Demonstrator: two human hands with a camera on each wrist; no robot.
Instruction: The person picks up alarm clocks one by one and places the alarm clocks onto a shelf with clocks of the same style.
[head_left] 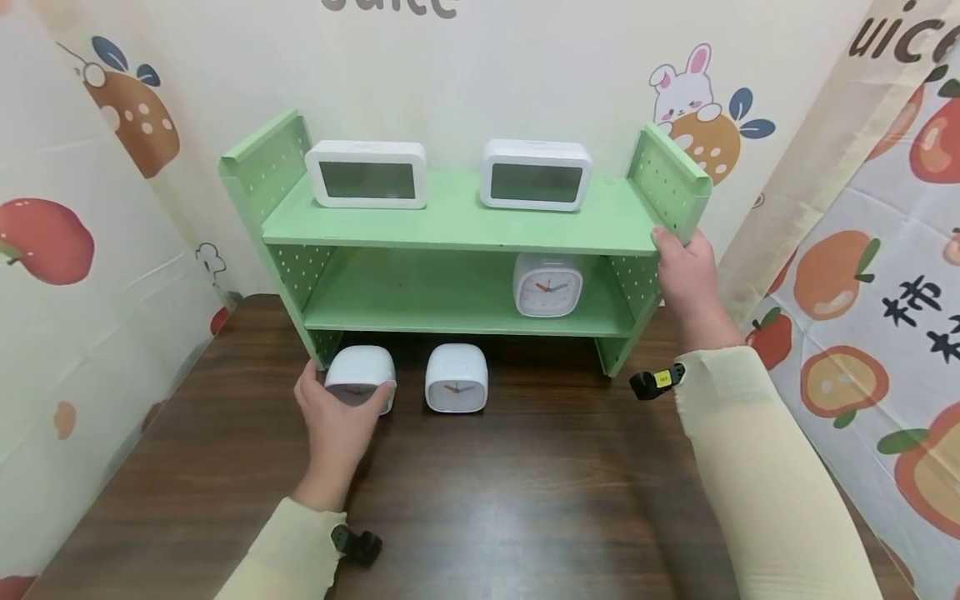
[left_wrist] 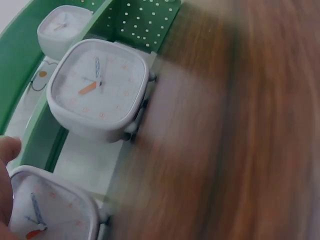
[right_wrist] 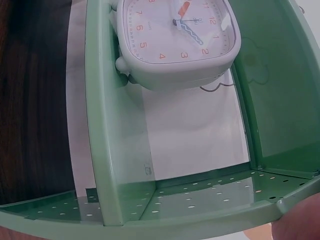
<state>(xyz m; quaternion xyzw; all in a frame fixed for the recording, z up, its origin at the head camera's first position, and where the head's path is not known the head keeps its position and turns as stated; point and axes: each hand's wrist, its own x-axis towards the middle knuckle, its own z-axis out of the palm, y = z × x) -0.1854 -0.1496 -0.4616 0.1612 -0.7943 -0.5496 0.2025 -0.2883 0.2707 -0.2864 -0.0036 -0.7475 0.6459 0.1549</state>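
Note:
My left hand (head_left: 337, 421) is at a white analog alarm clock (head_left: 358, 364) below the shelf's left end, thumb on its right side and fingers on its left. Part of that clock's dial is hidden behind the hand in the head view. A second white analog clock (head_left: 457, 379) stands on the table just to its right. My right hand (head_left: 690, 279) grips the right side panel of the green two-tier shelf (head_left: 420, 287), thumb at the front near the upper board. Another analog clock (right_wrist: 180, 35) sits on the lower board, toward the right.
Two white digital clocks, one on the left (head_left: 367, 175) and one on the right (head_left: 536, 175), stand on the upper board. The shelf is on a dark wooden table (head_left: 510, 492), close to a fruit-patterned cloth backdrop (head_left: 480, 75) that also hangs at both sides.

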